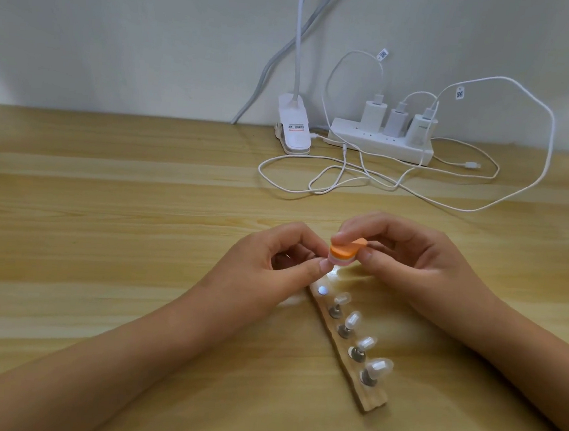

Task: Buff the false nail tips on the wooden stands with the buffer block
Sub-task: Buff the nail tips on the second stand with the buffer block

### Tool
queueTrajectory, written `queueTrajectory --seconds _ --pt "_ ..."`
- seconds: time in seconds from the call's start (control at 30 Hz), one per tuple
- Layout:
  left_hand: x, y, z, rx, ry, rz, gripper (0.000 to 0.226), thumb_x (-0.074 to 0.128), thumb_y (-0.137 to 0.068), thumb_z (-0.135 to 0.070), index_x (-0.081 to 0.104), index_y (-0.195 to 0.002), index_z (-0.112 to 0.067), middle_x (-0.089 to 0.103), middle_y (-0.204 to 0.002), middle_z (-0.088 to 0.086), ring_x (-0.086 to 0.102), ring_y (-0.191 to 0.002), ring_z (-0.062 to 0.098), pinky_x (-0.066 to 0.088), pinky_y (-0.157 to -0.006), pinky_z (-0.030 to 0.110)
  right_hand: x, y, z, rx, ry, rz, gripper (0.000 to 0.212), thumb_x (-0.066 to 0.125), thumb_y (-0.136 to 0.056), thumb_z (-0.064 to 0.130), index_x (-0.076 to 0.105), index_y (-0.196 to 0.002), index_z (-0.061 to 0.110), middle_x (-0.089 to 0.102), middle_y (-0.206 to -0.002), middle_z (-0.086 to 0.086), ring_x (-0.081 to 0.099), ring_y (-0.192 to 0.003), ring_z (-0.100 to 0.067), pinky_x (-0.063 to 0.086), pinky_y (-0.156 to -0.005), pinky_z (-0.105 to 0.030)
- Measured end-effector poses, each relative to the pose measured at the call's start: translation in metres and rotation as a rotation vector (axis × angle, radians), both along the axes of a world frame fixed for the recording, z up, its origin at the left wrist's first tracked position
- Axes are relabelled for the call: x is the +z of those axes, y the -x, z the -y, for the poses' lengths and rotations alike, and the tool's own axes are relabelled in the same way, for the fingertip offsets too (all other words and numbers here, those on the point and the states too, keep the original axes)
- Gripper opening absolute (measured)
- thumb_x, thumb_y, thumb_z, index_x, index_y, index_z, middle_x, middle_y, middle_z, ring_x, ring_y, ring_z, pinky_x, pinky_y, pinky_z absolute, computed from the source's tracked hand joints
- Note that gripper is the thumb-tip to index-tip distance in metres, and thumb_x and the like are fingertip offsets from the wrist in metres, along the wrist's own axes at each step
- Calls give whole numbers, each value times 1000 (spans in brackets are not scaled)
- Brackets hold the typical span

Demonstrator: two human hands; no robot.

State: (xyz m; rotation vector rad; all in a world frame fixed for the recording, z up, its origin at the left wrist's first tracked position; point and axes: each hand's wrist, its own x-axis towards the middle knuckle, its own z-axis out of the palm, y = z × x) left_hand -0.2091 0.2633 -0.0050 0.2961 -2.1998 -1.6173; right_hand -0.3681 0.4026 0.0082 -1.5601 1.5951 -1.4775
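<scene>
Four clear false nail tips (359, 328) stood on small metal pegs along the pale wooden strip stand (345, 349), and a fifth peg socket (322, 290) at the strip's far end showed bare. The stand's long axis ran from about eleven o'clock, just under my hands, down to about five o'clock, near my right forearm.

My right hand (406, 257) pinched the orange-topped foam buffer block (447, 259) between thumb and fingertips. My left hand (274, 259) was curled with thumb and forefinger pressed together against the block's underside; I judged it was holding a fifth tip there, though the tip itself was hidden.

The nearest standing tip lay at about five o'clock from the block, closer to my right hand, so I judged the next stroke would ask that hand to drop toward me along the strip. The light wooden table (102, 233) was open at nine o'clock; the white charging cables (348, 176) and white power strip (382, 144) sat at twelve o'clock, well apart from the work.
</scene>
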Motion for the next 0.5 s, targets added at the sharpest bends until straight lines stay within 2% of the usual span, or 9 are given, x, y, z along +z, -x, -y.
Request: queueTrajectory --seconds 0.07,0.17,0.27,0.33,0.43,0.5 --pt "0 0 0 6 3 3 11 66 -80 -36 70 -86 -28 58 -72 -5 47 -64 9 39 -61 21 0 2 0 -31 -2 -29 27 55 -87 1 72 -101 18 72 -103 -2 66 -105 -16 49 -98 -31" --pt "-1 0 0 4 1 0 11 66 -80 -37 69 -86 -28 60 -74 -3 48 -67 11 40 -65 26 -1 4 1 -54 7 -74 23 59 -89 7 73 -102 21 71 -105 -1 64 -110 -20 46 -104 -42" --pt "0 0 -1 -9 -1 -8 11 66 -81 -37 69 -87 -29 59 -76 8 47 -67 14 38 -65 29 -3 2 1 -8 34 -132 19 60 -90 17 71 -105 22 70 -110 0 62 -117 -24 43 -107 -49" --pt "0 0 0 0 -3 -4 11 65 -81 -37 68 -87 -29 61 -74 1 49 -68 12 40 -66 28 -3 4 1 -28 21 -134 20 61 -91 15 71 -105 25 71 -111 1 61 -118 -24 41 -108 -54" --pt "-1 1 0 10 -11 2 10 63 -81 -37 67 -87 -31 62 -74 -8 52 -70 10 42 -68 25 -4 7 1 -53 14 -120 21 60 -92 13 70 -105 26 71 -111 2 62 -118 -21 41 -108 -54" --pt "0 1 0 4 -11 -9 9 64 -81 -37 68 -87 -31 63 -75 -1 53 -71 11 42 -68 24 -5 4 1 -5 29 -119 19 59 -94 15 70 -108 23 70 -113 2 62 -119 -21 43 -109 -45"
